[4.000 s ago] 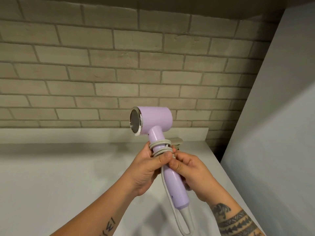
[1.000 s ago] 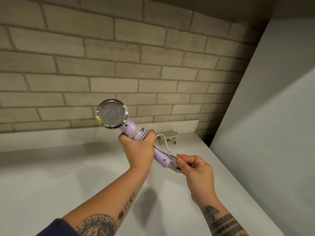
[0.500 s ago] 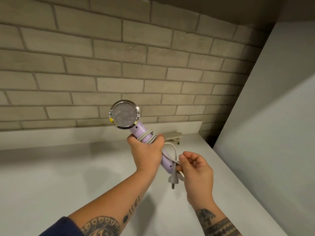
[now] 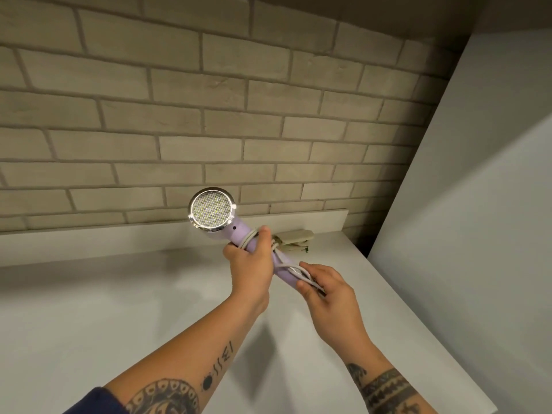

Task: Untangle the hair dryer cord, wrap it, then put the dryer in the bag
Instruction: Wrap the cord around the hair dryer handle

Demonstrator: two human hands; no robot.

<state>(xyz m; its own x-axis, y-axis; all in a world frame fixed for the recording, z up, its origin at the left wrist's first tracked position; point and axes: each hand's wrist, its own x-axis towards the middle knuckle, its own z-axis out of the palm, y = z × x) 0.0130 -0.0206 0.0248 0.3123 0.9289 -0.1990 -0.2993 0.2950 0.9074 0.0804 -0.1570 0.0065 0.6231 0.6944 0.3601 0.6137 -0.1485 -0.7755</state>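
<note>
Left hand [image 4: 251, 264] grips the lilac hair dryer [image 4: 212, 210] by its handle, over the coils; right hand [image 4: 325, 289] pinches the cord tail [image 4: 298, 271]. Untucked tail likely unwinds on release.

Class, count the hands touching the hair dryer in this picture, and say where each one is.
2. The left hand grips the upper handle of the hair dryer, over cord loops. The right hand holds the cord at the handle's lower end.
</note>
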